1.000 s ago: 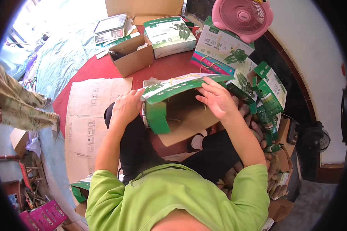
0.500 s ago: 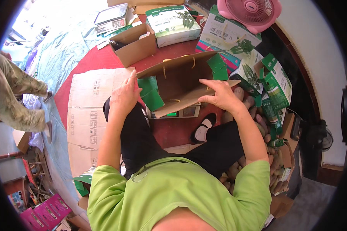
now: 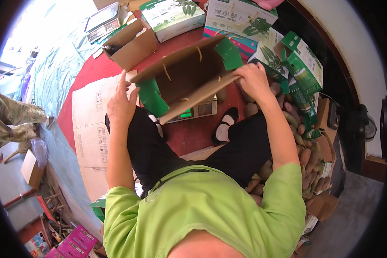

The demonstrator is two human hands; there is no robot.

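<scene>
Left hand (image 3: 121, 105): held open, fingers spread, just beside the left end of the carton; cannot tell whether touching it.
Right hand (image 3: 254, 81): closed, pinching the right corner of the near panel (image 3: 202, 98) between fingers and thumb.
Carton (image 3: 182, 71): tilted between both hands, gaping open, with green end flaps (image 3: 152, 96) and yellow cord handles (image 3: 166, 72).
Scale (image 3: 205, 109): partly hidden beneath the near panel.
Tubers (image 3: 305, 157): heaped beside the right leg (image 3: 245, 135).
Cardboard sheet (image 3: 88, 142): lying flat, left of the left leg (image 3: 146, 142).
</scene>
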